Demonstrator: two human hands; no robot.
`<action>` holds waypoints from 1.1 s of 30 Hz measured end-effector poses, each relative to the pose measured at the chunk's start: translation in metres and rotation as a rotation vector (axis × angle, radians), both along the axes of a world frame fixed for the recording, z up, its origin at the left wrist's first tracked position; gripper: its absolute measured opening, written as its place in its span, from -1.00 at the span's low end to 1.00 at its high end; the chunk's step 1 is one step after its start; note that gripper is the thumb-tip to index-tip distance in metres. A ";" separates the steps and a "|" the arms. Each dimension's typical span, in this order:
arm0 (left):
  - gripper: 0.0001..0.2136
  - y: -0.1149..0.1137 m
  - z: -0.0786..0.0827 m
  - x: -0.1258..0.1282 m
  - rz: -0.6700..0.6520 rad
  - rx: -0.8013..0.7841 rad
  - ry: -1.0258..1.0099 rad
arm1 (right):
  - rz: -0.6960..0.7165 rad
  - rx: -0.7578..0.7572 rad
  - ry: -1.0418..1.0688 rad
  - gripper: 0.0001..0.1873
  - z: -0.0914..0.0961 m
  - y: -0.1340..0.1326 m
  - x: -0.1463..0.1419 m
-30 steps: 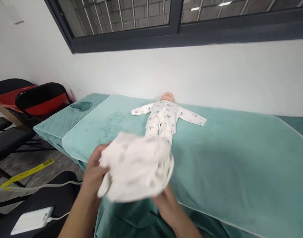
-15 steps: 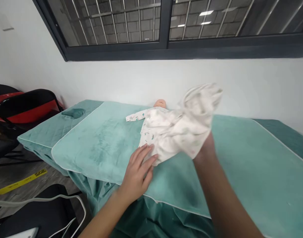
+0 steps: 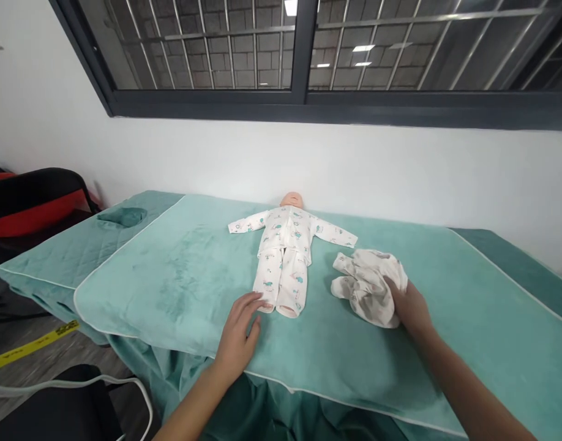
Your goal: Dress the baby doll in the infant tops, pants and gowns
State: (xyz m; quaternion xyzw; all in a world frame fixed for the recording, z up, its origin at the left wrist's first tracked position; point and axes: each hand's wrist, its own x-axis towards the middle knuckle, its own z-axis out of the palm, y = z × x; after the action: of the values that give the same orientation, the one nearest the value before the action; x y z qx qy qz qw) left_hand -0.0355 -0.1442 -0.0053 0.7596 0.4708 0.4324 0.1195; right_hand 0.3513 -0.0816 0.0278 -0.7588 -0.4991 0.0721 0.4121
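A baby doll (image 3: 292, 199) lies on its back with its head toward the wall. It wears a white printed long-sleeved top (image 3: 288, 231) and matching trousers (image 3: 293, 278), sleeves spread out to both sides. My left hand (image 3: 239, 334) rests by the doll's left-hand trouser cuff, fingers apart, fingertips at its edge and nothing in the grasp. To the right of the doll, my right hand (image 3: 407, 306) grips a bunched white baby garment (image 3: 370, 288) low over the bed cover. The fingers of that hand are partly hidden by the cloth.
The bed has a teal cover (image 3: 180, 275) with a face hole (image 3: 122, 217) at the left end. Behind it are a white wall and a barred window (image 3: 299, 104). Red and black chairs (image 3: 42, 202) stand at left; a black seat (image 3: 56, 404) with a white cable is lower left.
My right hand has carried the white garment off the doll, down and to the right. The doll's top and trousers now show fully. My left hand has shifted slightly down and left.
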 end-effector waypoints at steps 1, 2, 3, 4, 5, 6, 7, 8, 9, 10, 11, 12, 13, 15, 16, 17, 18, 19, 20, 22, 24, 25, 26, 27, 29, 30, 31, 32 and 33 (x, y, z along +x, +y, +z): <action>-0.68 0.001 -0.001 -0.001 0.001 -0.003 -0.010 | -0.016 -0.020 0.023 -0.37 -0.008 0.000 -0.001; -0.67 0.001 -0.001 -0.002 0.001 -0.007 -0.017 | -0.019 -0.030 0.053 -0.34 -0.012 0.001 -0.001; -0.68 0.002 -0.001 -0.004 0.000 -0.010 -0.022 | -0.021 -0.030 0.079 -0.29 -0.014 0.004 0.001; -0.68 0.004 -0.001 -0.007 0.000 -0.015 -0.026 | -0.034 -0.024 0.094 -0.23 -0.012 0.007 0.003; -0.69 0.007 0.000 -0.009 0.004 -0.021 -0.031 | -0.062 -0.003 0.092 -0.15 -0.008 0.011 0.006; -0.69 0.011 0.001 -0.012 0.012 -0.028 -0.036 | -0.104 0.035 0.067 -0.08 -0.002 0.014 0.008; -0.70 0.017 0.003 -0.015 0.022 -0.034 -0.043 | -0.147 0.087 0.028 -0.01 0.005 0.016 0.009; -0.71 0.025 0.005 -0.017 0.034 -0.037 -0.052 | -0.178 0.151 -0.016 0.04 0.012 0.019 0.007; -0.71 0.035 0.009 -0.017 0.047 -0.039 -0.064 | -0.175 0.213 -0.052 0.06 0.020 0.022 0.002; -0.71 0.048 0.012 -0.017 0.061 -0.038 -0.080 | -0.129 0.260 -0.072 0.05 0.026 0.025 -0.006; -0.71 0.063 0.016 -0.015 0.073 -0.036 -0.100 | -0.060 0.289 -0.076 0.01 0.031 0.029 -0.017; -0.70 0.081 0.021 -0.012 0.081 -0.038 -0.121 | 0.029 0.289 -0.062 -0.03 0.035 0.035 -0.031; -0.68 0.101 0.026 -0.006 0.091 -0.041 -0.148 | 0.110 0.283 -0.031 -0.07 0.037 0.044 -0.048; -0.67 0.144 0.036 0.009 0.090 -0.064 -0.207 | 0.265 0.250 0.034 -0.16 0.039 0.067 -0.083; -0.67 0.167 0.042 0.018 0.090 -0.072 -0.249 | 0.347 0.242 0.072 -0.22 0.039 0.082 -0.101; -0.67 0.189 0.047 0.027 0.072 -0.091 -0.273 | 0.411 0.237 0.112 -0.28 0.039 0.099 -0.116; -0.68 0.211 0.053 0.037 0.053 -0.114 -0.290 | 0.466 0.230 0.149 -0.33 0.039 0.118 -0.130; -0.68 0.232 0.058 0.046 0.038 -0.143 -0.294 | 0.512 0.223 0.180 -0.37 0.039 0.137 -0.142; -0.67 0.251 0.063 0.055 0.038 -0.153 -0.293 | 0.533 0.225 0.200 -0.40 0.038 0.156 -0.151; -0.67 0.283 0.070 0.070 -0.008 -0.196 -0.280 | 0.521 0.234 0.227 -0.42 0.036 0.192 -0.164; -0.65 0.306 0.070 0.080 -0.044 -0.227 -0.254 | 0.456 0.242 0.256 -0.45 0.028 0.221 -0.170; -0.65 0.315 0.068 0.084 -0.061 -0.238 -0.222 | 0.425 0.240 0.268 -0.47 0.023 0.233 -0.171; -0.65 0.321 0.065 0.086 -0.074 -0.241 -0.176 | 0.402 0.237 0.271 -0.51 0.017 0.242 -0.172; -0.65 0.327 0.060 0.087 -0.084 -0.237 -0.122 | 0.396 0.238 0.260 -0.55 0.011 0.249 -0.172; -0.63 0.334 0.049 0.087 -0.090 -0.205 -0.022 | 0.442 0.249 0.202 -0.64 0.002 0.256 -0.172; -0.63 0.337 0.045 0.086 -0.086 -0.189 0.012 | 0.482 0.258 0.169 -0.68 -0.001 0.258 -0.172; -0.62 0.340 0.042 0.084 -0.080 -0.183 0.029 | 0.519 0.264 0.140 -0.70 -0.003 0.259 -0.172; -0.61 0.343 0.040 0.082 -0.075 -0.190 0.030 | 0.544 0.265 0.120 -0.71 -0.003 0.259 -0.172; -0.61 0.345 0.039 0.080 -0.078 -0.208 0.020 | 0.556 0.262 0.106 -0.72 -0.002 0.258 -0.173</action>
State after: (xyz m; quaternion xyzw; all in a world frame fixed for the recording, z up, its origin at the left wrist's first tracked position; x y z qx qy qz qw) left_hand 0.0443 0.2012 0.0342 0.7651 0.4846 0.3686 0.2095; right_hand 0.1786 0.1766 0.0254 -0.5288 -0.6704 0.1566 0.4964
